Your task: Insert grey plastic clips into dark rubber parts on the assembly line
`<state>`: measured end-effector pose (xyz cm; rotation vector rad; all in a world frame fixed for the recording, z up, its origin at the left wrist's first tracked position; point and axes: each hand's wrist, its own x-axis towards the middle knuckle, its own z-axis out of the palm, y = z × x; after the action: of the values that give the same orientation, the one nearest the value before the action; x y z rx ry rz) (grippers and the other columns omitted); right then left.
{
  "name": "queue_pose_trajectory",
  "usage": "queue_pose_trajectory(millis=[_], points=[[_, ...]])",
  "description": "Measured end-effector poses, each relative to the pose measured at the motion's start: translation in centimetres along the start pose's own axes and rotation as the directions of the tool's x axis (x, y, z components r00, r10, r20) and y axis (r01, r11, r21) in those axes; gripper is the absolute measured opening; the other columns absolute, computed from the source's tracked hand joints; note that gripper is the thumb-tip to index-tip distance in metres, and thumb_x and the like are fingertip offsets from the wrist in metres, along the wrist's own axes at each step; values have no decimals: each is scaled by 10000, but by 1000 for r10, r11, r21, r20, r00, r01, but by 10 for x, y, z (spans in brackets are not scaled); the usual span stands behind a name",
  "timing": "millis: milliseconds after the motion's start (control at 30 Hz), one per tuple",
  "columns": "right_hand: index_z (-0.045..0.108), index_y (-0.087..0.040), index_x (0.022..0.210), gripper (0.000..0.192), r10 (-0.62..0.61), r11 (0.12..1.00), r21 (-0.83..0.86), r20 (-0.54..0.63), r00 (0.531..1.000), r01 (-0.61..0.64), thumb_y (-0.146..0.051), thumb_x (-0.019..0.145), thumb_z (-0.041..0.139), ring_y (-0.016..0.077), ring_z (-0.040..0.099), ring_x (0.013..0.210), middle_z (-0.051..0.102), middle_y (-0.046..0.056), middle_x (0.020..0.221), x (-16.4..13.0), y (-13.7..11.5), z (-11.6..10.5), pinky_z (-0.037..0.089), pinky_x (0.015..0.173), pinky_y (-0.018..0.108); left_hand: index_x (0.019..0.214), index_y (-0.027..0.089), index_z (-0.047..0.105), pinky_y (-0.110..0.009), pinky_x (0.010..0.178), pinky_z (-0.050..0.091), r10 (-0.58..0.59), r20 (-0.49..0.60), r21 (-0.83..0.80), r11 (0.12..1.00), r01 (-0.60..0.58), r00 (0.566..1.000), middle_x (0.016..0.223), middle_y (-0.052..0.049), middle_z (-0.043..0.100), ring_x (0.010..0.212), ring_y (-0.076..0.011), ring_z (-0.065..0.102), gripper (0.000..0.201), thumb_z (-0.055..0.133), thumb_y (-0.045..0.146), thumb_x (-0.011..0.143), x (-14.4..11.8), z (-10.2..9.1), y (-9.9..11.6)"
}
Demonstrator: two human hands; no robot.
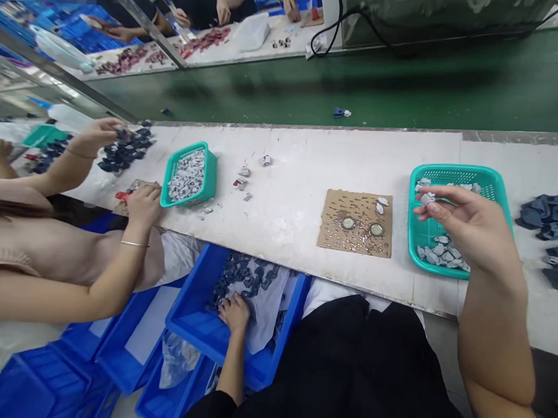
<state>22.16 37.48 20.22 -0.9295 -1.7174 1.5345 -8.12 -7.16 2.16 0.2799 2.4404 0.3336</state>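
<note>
My right hand (481, 229) is raised over a green basket (414, 241), pinching a small light-grey plastic piece (428, 199) between thumb and fingers. Loose grey pieces (442, 254) like it lie in that basket. My left hand (235, 313) is down in a blue bin (198, 326), its fingers curled by dark blue plastic parts (242, 276) and a white sheet (266, 314); what they hold, if anything, is hidden. On the white table between lies a brown cardboard piece (355, 238) spotted with a shiny substance, bearing two round metal pieces and two small grey pieces (381, 205).
Dark blue parts (552, 214) are heaped at the right. Another green basket (210, 174) of grey pieces stands left, beside a co-worker's hands (143, 205). A green conveyor belt (276, 90) runs behind the table, carrying one part (341, 113). More people work beyond it.
</note>
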Motion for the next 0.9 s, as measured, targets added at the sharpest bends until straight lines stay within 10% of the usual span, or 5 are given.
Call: queue_pose_trajectory(millis=[133,433,667,767,900], points=[[784,-237,1037,342,60,983,168,98,993,-76,-446,793,900,166,713,757,747,29,919,2,0,1,647,791,369,998,291,655,-841,1138,319,-117,-171,97,986,135,978,1255,-109,701,1547,-526,414,343,461,550,886,-3,7,0],[726,-255,997,340,87,971,202,199,976,-128,-459,784,894,175,736,816,736,20,963,5,3,-4,647,764,348,1058,353,684,-636,1153,495,-15,-153,121,992,34,988,1247,-30,760,1466,-429,573,318,469,523,897,-21,25,23],[657,-276,958,352,237,914,290,190,953,-285,-402,723,885,186,765,815,739,-17,873,2,-5,-2,659,780,336,1277,179,674,-596,1049,567,-156,-144,141,974,177,977,1159,-217,780,1304,-472,685,520,517,457,866,-26,-11,37],[655,-287,1070,400,258,925,235,185,948,-297,-472,770,843,201,772,811,751,-9,858,2,-6,-1,667,769,359,1300,146,662,-477,969,637,-154,15,57,987,153,988,1246,-203,778,1162,-370,770,553,598,366,797,-31,-41,57],[661,-261,1021,443,252,938,190,206,946,-291,-597,790,832,197,757,732,754,11,831,2,-4,0,657,713,351,1318,273,699,-409,1072,613,173,351,-278,958,-74,920,1551,-112,630,1390,-327,649,570,755,509,802,-56,-82,109]])
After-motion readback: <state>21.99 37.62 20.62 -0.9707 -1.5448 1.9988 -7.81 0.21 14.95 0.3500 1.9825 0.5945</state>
